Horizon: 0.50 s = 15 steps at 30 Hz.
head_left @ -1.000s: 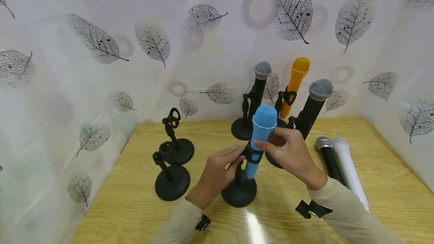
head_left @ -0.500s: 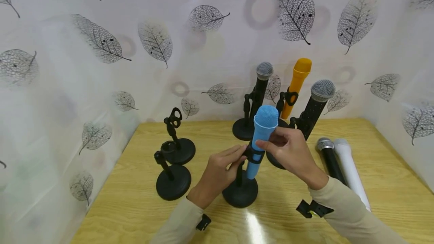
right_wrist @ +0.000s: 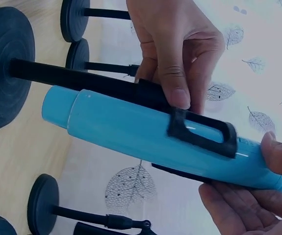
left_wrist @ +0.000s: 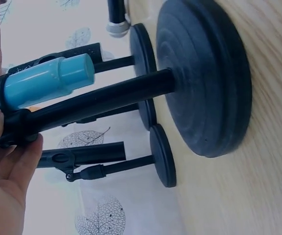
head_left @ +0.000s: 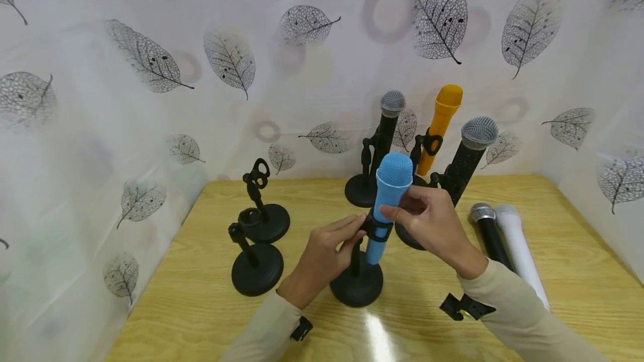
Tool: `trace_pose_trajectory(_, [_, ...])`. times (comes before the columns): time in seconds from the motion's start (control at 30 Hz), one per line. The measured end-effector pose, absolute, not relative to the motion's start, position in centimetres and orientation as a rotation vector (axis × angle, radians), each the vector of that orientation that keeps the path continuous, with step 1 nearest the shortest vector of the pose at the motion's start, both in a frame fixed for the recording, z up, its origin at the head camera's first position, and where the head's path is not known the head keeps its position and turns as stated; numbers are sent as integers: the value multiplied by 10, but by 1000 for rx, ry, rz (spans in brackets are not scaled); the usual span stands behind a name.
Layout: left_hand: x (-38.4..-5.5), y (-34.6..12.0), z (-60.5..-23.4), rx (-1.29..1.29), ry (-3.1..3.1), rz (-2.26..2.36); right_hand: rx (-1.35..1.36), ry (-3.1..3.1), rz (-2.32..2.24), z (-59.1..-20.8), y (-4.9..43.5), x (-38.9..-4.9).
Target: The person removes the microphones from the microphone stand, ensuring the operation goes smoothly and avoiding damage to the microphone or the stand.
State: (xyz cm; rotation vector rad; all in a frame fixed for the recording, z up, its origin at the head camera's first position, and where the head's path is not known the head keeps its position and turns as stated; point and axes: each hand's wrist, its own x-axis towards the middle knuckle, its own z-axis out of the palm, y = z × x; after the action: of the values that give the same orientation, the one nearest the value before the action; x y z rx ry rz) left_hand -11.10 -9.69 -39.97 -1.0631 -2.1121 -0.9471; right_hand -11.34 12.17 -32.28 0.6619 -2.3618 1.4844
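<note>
In the head view, a blue microphone point(head_left: 394, 175) sits tilted in the black clip point(right_wrist: 204, 134) of a desk stand point(head_left: 356, 286), its mesh head up. My right hand point(head_left: 435, 225) grips the microphone's body just above the clip, thumb on the near side. My left hand point(head_left: 324, 253) pinches the stand's joint behind the clip between thumb and fingers. The left wrist view shows the microphone's lower end point(left_wrist: 77, 72) jutting out past the clip, beside the stand's pole point(left_wrist: 106, 100). The round base rests on the table.
Behind stand a black microphone point(head_left: 386, 133), an orange microphone point(head_left: 441, 122) and a larger black microphone point(head_left: 468, 152), each on a stand. Two stands without microphones point(head_left: 257, 270) are at the left. A black microphone point(head_left: 493, 239) and a white microphone point(head_left: 520, 256) lie at the right.
</note>
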Motion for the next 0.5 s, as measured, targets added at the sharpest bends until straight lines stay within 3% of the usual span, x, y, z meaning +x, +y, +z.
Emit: trace_pose_trajectory(0.5, [-111,-96,-398,-1071,-2094,-956,687,-2345,1485,-309,125,-115])
